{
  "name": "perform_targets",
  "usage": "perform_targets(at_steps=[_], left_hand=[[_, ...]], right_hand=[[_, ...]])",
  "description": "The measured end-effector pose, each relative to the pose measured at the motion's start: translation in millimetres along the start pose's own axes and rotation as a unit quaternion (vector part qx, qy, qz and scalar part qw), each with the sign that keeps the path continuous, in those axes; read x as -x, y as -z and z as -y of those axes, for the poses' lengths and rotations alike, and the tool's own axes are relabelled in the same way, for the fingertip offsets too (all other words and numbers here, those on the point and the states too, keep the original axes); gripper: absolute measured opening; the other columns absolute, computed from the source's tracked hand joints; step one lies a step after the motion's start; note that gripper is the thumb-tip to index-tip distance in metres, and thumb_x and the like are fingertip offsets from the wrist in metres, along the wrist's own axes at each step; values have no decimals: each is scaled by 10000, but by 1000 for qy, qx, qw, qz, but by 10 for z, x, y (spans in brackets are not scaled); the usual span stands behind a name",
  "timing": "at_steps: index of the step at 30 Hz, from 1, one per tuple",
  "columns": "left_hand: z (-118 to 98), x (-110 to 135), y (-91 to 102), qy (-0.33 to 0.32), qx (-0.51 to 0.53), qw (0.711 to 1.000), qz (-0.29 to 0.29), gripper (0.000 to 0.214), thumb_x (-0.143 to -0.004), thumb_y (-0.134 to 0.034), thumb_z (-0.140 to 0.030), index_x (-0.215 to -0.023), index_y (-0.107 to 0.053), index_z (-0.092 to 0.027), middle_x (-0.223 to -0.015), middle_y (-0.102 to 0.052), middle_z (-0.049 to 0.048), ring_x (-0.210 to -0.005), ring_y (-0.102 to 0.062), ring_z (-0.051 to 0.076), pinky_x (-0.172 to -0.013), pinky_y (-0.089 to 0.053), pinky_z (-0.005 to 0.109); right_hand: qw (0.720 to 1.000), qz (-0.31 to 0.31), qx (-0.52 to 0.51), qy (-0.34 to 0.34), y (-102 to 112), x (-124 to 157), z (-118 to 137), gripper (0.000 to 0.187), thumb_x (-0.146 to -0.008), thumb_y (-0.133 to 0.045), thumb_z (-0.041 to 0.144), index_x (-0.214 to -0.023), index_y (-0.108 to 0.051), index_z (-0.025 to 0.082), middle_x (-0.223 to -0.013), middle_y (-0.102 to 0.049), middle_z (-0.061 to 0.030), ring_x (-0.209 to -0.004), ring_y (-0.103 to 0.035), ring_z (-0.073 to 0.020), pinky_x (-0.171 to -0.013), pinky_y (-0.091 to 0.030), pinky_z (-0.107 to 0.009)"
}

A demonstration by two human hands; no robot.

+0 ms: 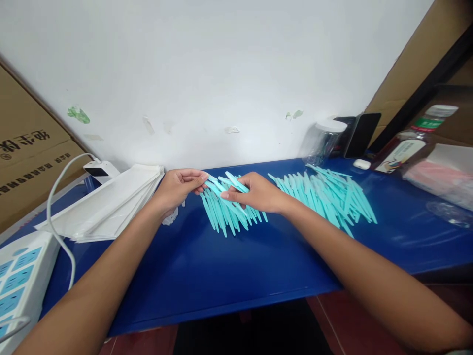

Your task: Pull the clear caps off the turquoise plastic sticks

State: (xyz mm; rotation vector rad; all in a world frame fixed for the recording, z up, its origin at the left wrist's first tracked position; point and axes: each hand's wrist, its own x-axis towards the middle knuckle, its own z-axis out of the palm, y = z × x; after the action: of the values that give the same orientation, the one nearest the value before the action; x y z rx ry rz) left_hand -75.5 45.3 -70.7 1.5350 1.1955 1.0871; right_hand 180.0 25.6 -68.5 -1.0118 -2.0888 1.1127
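Observation:
My left hand (178, 190) and my right hand (254, 193) meet over the middle of a blue table (207, 266). Both are closed on a small bunch of thin teal plastic sticks (221, 185), the left pinching one end, the right gripping the other. Beneath them lies a pile of the same teal sticks (227, 214), fanned out on the table. A second, larger pile of teal sticks (328, 195) lies to the right, just past my right wrist.
A stack of white paper bags (111, 204) lies at the left, with a white power strip (18, 281) and cable (59, 207) nearer me. A clear jar (323, 143), phone (362, 134), earbud case (361, 164), bottle (410, 143) and cardboard boxes (25, 167) line the back and sides.

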Motion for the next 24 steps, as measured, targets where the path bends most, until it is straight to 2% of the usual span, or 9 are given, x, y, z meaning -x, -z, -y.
perform_targets(at_steps=[6,11,15,24], left_hand=[[12,3,7,-6,-18,1000,20,467,-711,-909,-522,-990,-824,-157,-864,-775,95,-715,-675,167,-640,-546,275],[9,10,-23,-10,-7,1000,25,459,-731,-896,-530,-989,-828,-156,-781,-748,75,-694,-650,157,-638,-538,267],[-8,20,-23,-18,-18,1000,15,422,-724,-902,-529,-912,-833,-157,-721,-729,66,-677,-640,159,-637,-533,273],[-17,27,-39,-19,-22,999,25,463,-709,-906,-533,-975,-845,-159,-797,-769,85,-712,-662,173,-645,-539,285]], right_hand=[[999,21,-16,-20,18,1,-1,398,-843,-773,544,-713,-676,180,-613,-611,8,-576,-542,-125,-561,-380,-270],[999,29,-5,-30,18,-14,-23,370,-837,-785,524,-736,-706,177,-621,-632,3,-560,-524,-119,-554,-372,-269],[999,34,-1,-19,11,-15,-30,371,-836,-785,526,-747,-726,171,-632,-653,-8,-565,-537,-124,-555,-371,-267],[998,56,-6,0,-14,-8,-31,361,-846,-774,513,-733,-740,171,-656,-676,-11,-585,-545,-121,-567,-386,-260]])
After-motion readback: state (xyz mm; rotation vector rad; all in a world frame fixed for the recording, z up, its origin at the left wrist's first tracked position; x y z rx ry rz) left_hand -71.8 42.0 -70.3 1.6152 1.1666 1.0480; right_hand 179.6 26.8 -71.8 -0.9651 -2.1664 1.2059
